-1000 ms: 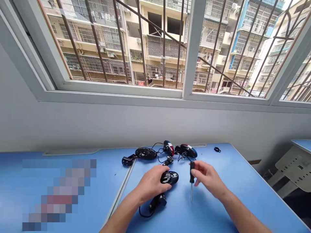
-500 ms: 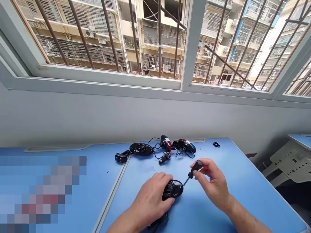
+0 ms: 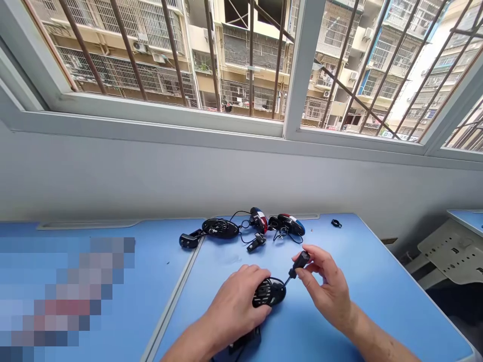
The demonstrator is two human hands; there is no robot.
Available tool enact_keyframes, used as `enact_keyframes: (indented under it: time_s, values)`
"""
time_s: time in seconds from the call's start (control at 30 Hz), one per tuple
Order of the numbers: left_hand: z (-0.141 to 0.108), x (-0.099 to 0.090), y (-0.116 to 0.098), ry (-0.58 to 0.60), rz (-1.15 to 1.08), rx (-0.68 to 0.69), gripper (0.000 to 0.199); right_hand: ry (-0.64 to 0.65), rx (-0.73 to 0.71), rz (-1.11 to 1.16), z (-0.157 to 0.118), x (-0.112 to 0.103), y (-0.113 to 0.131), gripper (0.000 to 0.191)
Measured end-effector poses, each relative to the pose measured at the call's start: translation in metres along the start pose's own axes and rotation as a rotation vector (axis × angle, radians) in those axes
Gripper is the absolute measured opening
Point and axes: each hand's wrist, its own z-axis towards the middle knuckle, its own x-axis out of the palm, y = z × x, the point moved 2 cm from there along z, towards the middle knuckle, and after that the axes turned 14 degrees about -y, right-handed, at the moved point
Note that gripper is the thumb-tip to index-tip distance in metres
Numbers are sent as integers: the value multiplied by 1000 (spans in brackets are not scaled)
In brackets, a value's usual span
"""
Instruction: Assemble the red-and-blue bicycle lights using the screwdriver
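Observation:
My left hand [image 3: 241,294] is closed around a glossy black oval device with a slotted face [image 3: 272,292], gripping it low over the blue table. Its far-right end sticks out past my fingers. Under my left wrist lies a black part with a cable [image 3: 249,339], partly hidden. Between thumb and fingers, my right hand [image 3: 326,281] pinches the black handle of a small screwdriver [image 3: 301,261]. The screwdriver slants down to the left, and its tip meets the right end of the device.
Along the back edge of the blue table [image 3: 362,301] lie another black oval device [image 3: 221,228], two black units with red, white and blue tops [image 3: 290,225], a small black clamp [image 3: 256,242] and a black ring [image 3: 336,223]. A barred window stands behind the wall.
My right hand has moved slightly left and brought the screwdriver tip from beside the device onto its end. My left hand still grips the device, which appears slightly tilted.

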Motion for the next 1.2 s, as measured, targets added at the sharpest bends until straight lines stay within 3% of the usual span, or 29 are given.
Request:
enact_keyframes:
  time_s: [0.53, 0.67, 0.8, 1.2]
  values:
    - [1, 5, 8, -45, -59, 36, 47, 25, -103, -61, 1, 3, 3, 40]
    - [1, 6, 7, -60, -85, 37, 41, 28, -131, -72, 1, 4, 4, 40]
    - [1, 5, 5, -55, -97, 33, 32, 44, -136, -71, 0, 4, 4, 39]
    - [3, 3, 1, -14, -49, 26, 32, 73, -89, -47, 0, 4, 4, 40]
